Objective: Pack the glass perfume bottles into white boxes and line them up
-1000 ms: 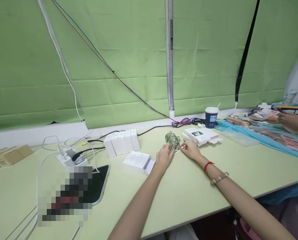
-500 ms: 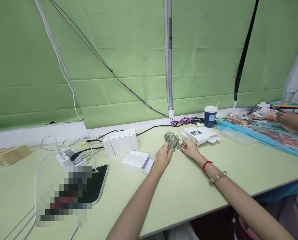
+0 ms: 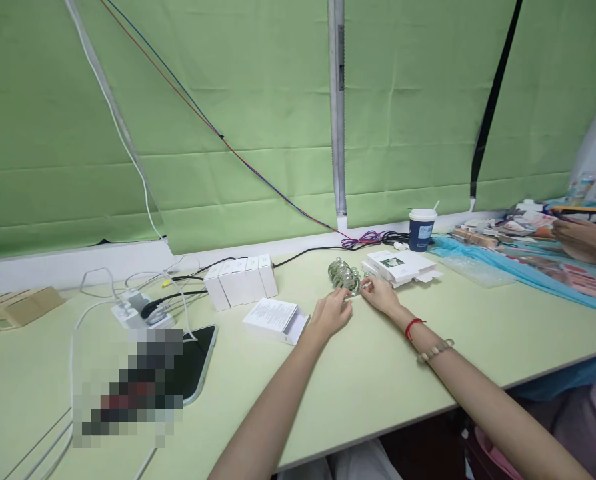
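Observation:
A clear, rounded, ridged object (image 3: pixel 342 272) with green bits inside lies at the middle of the table, its exact kind unclear. My left hand (image 3: pixel 333 312) is just in front of it, fingers bent together at its near edge; what they hold, if anything, is hidden. To the right, my right hand (image 3: pixel 381 295) is closed in a pinch beside the object, with something too small to make out at the fingertips. Just behind that hand lies a flat white box (image 3: pixel 401 265) with a green picture and its flaps open.
Left of my hands lie an open white carton (image 3: pixel 271 320) and a row of small white boxes (image 3: pixel 241 281). A lidded paper cup (image 3: pixel 422 230), cables, a power strip (image 3: pixel 141 310) and a tablet (image 3: pixel 198 367) stand around. Another person's hand (image 3: pixel 585 240) is far right.
My left hand has shifted slightly right and toward the near side of the clear object, fingers lower. My right hand stays nearly in place, still pinched.

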`<act>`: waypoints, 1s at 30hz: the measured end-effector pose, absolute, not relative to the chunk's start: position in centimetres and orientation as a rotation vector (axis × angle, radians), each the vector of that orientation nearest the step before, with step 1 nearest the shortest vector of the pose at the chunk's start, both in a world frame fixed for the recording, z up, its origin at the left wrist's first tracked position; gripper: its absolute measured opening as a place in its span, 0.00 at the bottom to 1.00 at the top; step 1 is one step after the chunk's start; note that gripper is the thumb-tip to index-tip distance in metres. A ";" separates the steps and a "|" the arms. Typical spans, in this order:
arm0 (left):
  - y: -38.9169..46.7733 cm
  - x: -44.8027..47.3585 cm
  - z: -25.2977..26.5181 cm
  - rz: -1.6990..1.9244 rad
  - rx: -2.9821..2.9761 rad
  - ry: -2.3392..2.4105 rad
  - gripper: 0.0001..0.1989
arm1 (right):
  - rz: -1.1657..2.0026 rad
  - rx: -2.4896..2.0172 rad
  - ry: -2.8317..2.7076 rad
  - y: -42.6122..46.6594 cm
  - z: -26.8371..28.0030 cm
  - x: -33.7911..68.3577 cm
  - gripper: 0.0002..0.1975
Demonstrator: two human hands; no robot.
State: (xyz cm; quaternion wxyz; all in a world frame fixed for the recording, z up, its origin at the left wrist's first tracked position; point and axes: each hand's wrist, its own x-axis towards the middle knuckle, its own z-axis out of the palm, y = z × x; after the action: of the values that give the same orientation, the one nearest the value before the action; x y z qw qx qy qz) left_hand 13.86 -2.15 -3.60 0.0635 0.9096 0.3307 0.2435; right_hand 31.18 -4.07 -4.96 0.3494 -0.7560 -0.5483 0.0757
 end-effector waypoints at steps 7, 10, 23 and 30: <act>-2.2 13.7 -3.7 0.682 2.828 0.797 0.19 | 0.204 -1.937 -1.403 -4.3 -4.7 30.9 0.08; -2.1 13.7 -3.9 0.662 2.853 0.772 0.19 | 0.172 -1.935 -1.417 -4.2 -4.7 31.0 0.08; -2.1 14.0 -4.3 0.597 2.826 0.934 0.17 | 0.278 -1.844 -1.411 -4.2 -4.9 31.7 0.14; -2.4 14.3 -4.7 0.642 2.800 1.095 0.17 | 0.096 -1.874 -1.488 -3.5 -6.0 32.8 0.13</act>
State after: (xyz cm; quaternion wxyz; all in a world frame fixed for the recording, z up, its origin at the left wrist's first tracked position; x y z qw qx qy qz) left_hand 14.33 -2.41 -4.69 0.0337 0.9102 0.3561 0.2088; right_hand 32.81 -3.49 -5.99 0.3646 -0.7286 -0.5786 0.0373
